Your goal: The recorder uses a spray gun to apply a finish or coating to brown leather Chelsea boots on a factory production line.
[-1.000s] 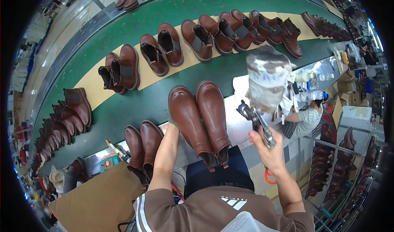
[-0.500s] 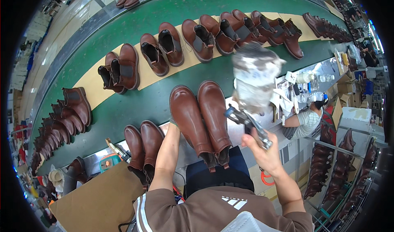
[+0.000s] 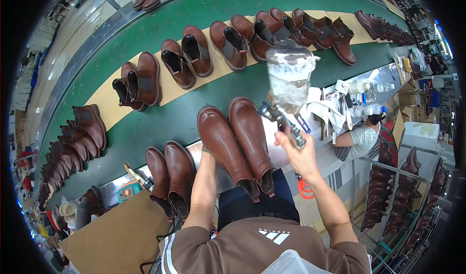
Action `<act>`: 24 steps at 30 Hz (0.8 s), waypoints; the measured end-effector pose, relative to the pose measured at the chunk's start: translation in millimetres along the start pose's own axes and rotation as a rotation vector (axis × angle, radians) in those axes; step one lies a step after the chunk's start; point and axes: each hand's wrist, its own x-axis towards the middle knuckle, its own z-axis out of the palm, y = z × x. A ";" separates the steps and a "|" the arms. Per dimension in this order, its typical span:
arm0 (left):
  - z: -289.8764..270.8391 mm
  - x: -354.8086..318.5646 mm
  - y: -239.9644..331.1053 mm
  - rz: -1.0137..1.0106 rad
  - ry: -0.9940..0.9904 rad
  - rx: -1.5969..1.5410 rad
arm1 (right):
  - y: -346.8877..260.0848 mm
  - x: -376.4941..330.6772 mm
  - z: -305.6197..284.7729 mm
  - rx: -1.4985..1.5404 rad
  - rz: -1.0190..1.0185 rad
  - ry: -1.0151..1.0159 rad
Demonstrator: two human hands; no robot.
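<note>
My right hand (image 3: 302,157) grips the spray gun (image 3: 280,120), best kept steady near the table's edge (image 3: 279,156); left hand (image 3: 208,158), behind 2 boots (image 3: 218,138): I can't tell.

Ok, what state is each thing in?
Right hand: closed around the spray gun.
Spray gun: held beside the middle boots.
Gun's cup: wrapped in stained whitish covering.
Left hand: hidden behind the middle boots.
Middle boots: side by side, toes forward.
Paper strip: flat beneath the row of boots.
</note>
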 end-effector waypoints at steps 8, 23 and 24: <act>-15.2 -25.2 -51.0 0.136 -0.012 0.309 | 48.3 6.5 -4.8 0.126 0.135 0.062; 8.0 -21.4 -41.3 0.001 -0.022 0.342 | -52.2 -46.8 14.7 -0.195 -0.025 -0.185; 1.6 -22.0 -46.1 0.020 -0.079 -0.083 | -51.9 -51.0 13.4 -0.200 -0.058 -0.231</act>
